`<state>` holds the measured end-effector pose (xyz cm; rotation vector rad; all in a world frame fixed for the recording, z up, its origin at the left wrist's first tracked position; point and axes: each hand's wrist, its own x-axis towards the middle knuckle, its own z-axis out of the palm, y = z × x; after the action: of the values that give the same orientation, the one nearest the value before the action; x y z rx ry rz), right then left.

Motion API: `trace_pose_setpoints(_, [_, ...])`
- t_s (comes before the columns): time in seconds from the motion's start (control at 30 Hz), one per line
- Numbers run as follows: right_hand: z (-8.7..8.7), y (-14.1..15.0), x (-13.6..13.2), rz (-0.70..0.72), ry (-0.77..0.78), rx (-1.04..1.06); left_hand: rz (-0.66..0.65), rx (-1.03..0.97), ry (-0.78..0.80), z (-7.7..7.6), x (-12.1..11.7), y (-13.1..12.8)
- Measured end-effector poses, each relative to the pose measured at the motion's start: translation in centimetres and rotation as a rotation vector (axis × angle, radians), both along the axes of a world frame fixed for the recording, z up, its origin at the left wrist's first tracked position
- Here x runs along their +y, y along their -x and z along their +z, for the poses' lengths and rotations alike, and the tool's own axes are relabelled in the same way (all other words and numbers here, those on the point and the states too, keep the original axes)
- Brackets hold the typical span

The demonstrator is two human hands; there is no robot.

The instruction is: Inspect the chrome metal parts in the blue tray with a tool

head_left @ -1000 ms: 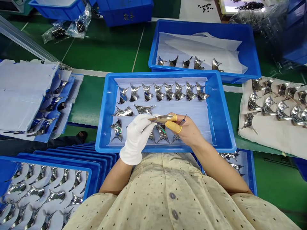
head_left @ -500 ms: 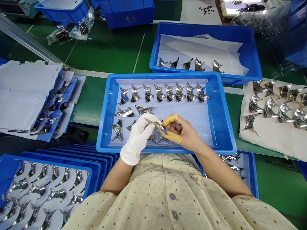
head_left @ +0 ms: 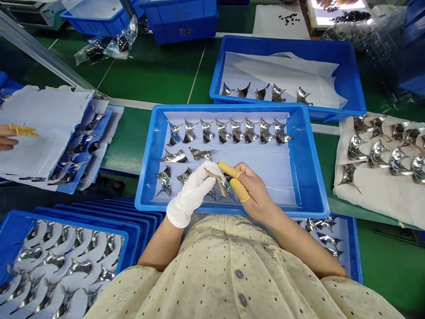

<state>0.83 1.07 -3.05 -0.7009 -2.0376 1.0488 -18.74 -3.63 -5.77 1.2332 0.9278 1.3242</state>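
My left hand (head_left: 192, 192), in a white glove, pinches a shiny curved metal part (head_left: 222, 185) with pointed corners above the front of a blue tray (head_left: 141, 177). My right hand (head_left: 255, 192) wears yellow finger cots on thumb and index finger. Those two fingers close on the right side of the same part; their exact contact is partly hidden. In the tray, on white paper, similar metal parts lie in a back row (head_left: 237, 131), with two more (head_left: 203, 153) in the middle. The front row (head_left: 164, 181) is partly covered by my hands.
Behind stands another blue tray (head_left: 357, 79) with several parts. A cloth-covered stack (head_left: 372, 190) at right bears more. At left, another person's hand (head_left: 8, 135) is over white sheets (head_left: 49, 119). Filled trays (head_left: 124, 248) are stacked lower left. Plastic bags (head_left: 121, 44) lie further back.
The held part has been turned so its face shows more. My right index finger and thumb have shifted along its right side. Another person's hand has come in at the left.
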Motion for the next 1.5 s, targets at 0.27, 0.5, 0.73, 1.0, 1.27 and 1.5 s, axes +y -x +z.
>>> trace_pose_setpoints(0.27, [-0.1,0.4,-0.8,-0.048,-0.106,0.028,-0.029,-0.107,0.026,-0.3,-0.1,-0.4])
trace_pose_setpoints(0.5, [-0.6,0.6,-1.4,-0.14,0.072,0.077,-0.025,-0.104,0.064,-0.8,-0.4,-0.7])
trace_pose_setpoints(0.73, [-0.4,0.9,-1.8,-0.184,0.167,0.166,-0.05,-0.137,0.066,-0.4,-0.3,-1.3])
trace_pose_setpoints(1.0, [-0.4,0.9,-1.7,-0.165,0.213,0.193,0.001,-0.037,0.066,0.3,-0.6,-1.5])
trace_pose_setpoints(1.27, [-0.9,1.0,-1.7,-0.154,0.242,0.209,0.0,0.131,-0.029,0.1,-0.6,-0.9])
trace_pose_setpoints(1.5, [-1.3,0.8,-1.6,-0.152,0.209,0.249,-0.027,0.033,0.041,0.1,-0.6,-1.2])
